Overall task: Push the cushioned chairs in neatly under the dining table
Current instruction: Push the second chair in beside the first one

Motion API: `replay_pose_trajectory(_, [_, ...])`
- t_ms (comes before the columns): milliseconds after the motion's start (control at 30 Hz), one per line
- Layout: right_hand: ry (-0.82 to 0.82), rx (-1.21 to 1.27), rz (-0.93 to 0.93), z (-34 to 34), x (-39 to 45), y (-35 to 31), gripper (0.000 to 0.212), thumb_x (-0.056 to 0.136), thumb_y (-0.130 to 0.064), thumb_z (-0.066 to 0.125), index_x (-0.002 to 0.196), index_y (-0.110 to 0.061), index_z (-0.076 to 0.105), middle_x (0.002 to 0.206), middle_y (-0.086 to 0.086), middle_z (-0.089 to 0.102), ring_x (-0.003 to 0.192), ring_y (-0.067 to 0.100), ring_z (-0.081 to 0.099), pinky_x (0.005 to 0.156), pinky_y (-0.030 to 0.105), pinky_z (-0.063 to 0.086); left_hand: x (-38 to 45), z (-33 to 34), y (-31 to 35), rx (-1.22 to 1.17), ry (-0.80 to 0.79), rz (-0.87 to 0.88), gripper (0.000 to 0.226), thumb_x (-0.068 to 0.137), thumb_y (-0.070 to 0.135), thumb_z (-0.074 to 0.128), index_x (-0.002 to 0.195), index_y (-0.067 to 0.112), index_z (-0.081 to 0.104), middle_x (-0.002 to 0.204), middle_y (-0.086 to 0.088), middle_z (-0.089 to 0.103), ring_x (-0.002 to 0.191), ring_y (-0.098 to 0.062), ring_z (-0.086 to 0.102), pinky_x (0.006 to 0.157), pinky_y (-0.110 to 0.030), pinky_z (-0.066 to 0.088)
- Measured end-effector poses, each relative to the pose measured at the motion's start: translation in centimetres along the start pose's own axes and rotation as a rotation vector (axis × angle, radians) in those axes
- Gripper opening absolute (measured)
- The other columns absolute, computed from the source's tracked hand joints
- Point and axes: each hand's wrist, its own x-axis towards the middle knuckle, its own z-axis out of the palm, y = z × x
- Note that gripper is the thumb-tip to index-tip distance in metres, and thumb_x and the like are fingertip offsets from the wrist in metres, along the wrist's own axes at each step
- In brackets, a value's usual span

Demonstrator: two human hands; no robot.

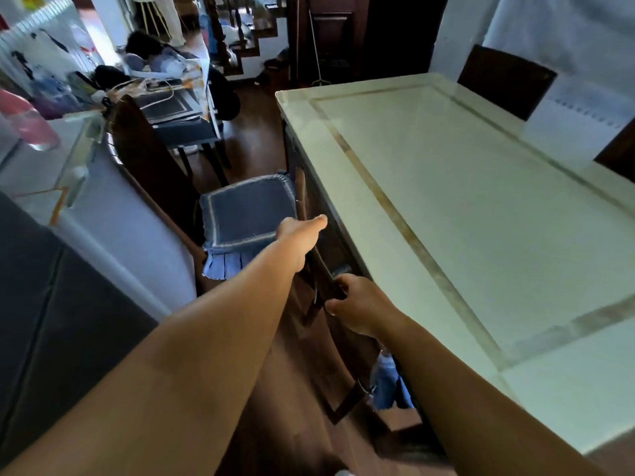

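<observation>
The dining table (464,207) has a pale cream stone top and fills the right half of the view. A dark wooden chair (347,355) stands close against its left long side. The blue cushion (388,383) of this chair shows partly under the table edge. My left hand (299,238) lies over the far part of its top rail, thumb stretched forward and fingers hidden. My right hand (357,307) is closed around the rail nearer to me. A second chair (147,156) with a blue cushion (247,211) stands farther along, its seat out from the table.
Two dark chair backs (505,80) (618,152) stand at the table's far side. A white rounded cabinet (113,214) with a glass top crowds the left, leaving a narrow aisle of dark wood floor (254,139). Beyond are a cluttered desk (171,104) and stairs (247,39).
</observation>
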Motion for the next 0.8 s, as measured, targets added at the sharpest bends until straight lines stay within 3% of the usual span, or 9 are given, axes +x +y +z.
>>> replay_pose_trajectory(167, [-0.049,-0.064,-0.031,0.2,0.8,0.7,0.048,0.080,-0.019,0.059,0.127,-0.026,0.051,0.106,0.004,0.064,0.094,0.024,0.061,0.054,0.023,0.036,1.2,1.5,-1.6,0.156,0.047,0.018,0.019,0.082,0.014,0.058,0.099,0.020,0.059,0.086,-0.007,0.062,0.089,-0.032,0.063,0.083,-0.046,0.056])
replay_pose_trajectory(233, [-0.020,-0.098,-0.028,0.3,1.1,0.7,0.047,0.081,-0.023,0.059,0.127,-0.028,0.052,0.108,0.003,0.065,0.094,0.023,0.061,0.058,0.026,0.039,1.6,1.5,-1.7,0.174,0.084,0.024,0.018,0.082,0.009,0.053,0.093,0.023,0.058,0.081,-0.006,0.060,0.084,-0.029,0.062,0.079,-0.044,0.057])
replay_pose_trajectory(333, [-0.019,-0.110,-0.058,0.8,1.1,0.4,0.036,0.080,-0.024,0.061,0.116,-0.027,0.058,0.102,0.001,0.067,0.091,0.022,0.063,0.069,0.031,0.050,1.9,0.9,-1.9,0.189,0.126,0.040,0.020,0.080,0.005,0.051,0.090,0.018,0.062,0.075,-0.005,0.059,0.070,-0.023,0.057,0.058,-0.032,0.051])
replay_pose_trajectory(400, [-0.016,-0.112,-0.073,1.3,0.7,-0.1,0.034,0.080,-0.023,0.062,0.113,-0.026,0.059,0.101,0.002,0.067,0.091,0.023,0.063,0.073,0.032,0.051,1.7,0.2,-2.0,0.196,0.143,0.053,0.020,0.080,0.005,0.051,0.091,0.016,0.063,0.077,-0.006,0.060,0.071,-0.023,0.057,0.057,-0.029,0.046])
replay_pose_trajectory(533, [-0.002,-0.114,-0.114,2.7,0.2,-1.1,0.033,0.080,-0.020,0.058,0.113,-0.023,0.061,0.093,0.000,0.063,0.087,0.023,0.061,0.067,0.028,0.039,1.3,-1.6,-2.3,0.188,0.159,0.062,0.025,0.081,0.005,0.054,0.102,0.013,0.063,0.089,-0.008,0.062,0.083,-0.026,0.059,0.061,-0.030,0.046])
replay_pose_trajectory(667, [-0.008,-0.096,-0.171,5.4,-0.6,-3.0,0.026,0.077,-0.022,0.059,0.103,-0.020,0.063,0.084,-0.005,0.056,0.078,0.017,0.053,0.057,0.026,0.034,0.7,-4.9,-3.6,0.222,0.208,0.065,0.022,0.081,0.006,0.054,0.099,0.014,0.063,0.075,-0.001,0.056,0.070,-0.019,0.054,0.054,-0.026,0.042])
replay_pose_trajectory(800, [-0.083,-0.055,-0.213,9.3,-1.2,-5.8,0.014,0.076,-0.024,0.061,0.088,-0.019,0.059,0.082,-0.001,0.062,0.079,0.022,0.059,0.060,0.027,0.037,0.4,-9.7,-4.9,0.273,0.293,0.068,0.022,0.080,0.006,0.052,0.095,0.015,0.065,0.089,-0.009,0.064,0.086,-0.029,0.061,0.076,-0.033,0.052])
